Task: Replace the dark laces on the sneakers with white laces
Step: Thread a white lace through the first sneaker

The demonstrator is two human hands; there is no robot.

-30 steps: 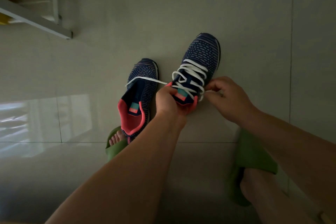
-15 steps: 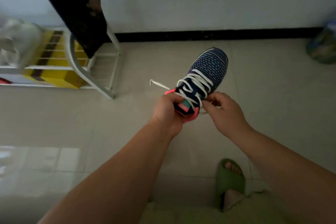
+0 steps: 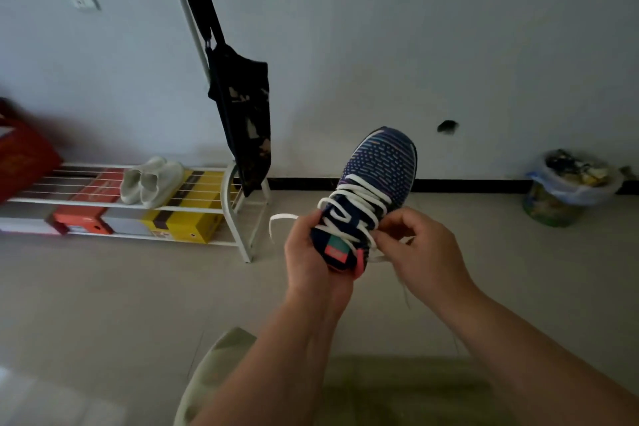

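Observation:
A navy knit sneaker (image 3: pixel 383 162) with a pink collar is held up in the air, toe pointing away from me. A white lace (image 3: pixel 356 204) criss-crosses its eyelets, and one loose end (image 3: pixel 276 221) sticks out to the left. My left hand (image 3: pixel 311 259) grips the heel and collar from the left side. My right hand (image 3: pixel 422 249) pinches the lace at the top right eyelets, and a loose end trails below it. The second sneaker is out of view.
A white shoe rack (image 3: pixel 238 218) with pale slippers (image 3: pixel 152 183) and orange and yellow boxes stands at the left against the wall. A dark bag (image 3: pixel 245 121) hangs over it. A lined bin (image 3: pixel 567 190) stands at the right by the wall.
The sneaker was lifted off the floor in both hands, and my view tilted up from the floor to the wall. The second sneaker and my feet dropped out of view.

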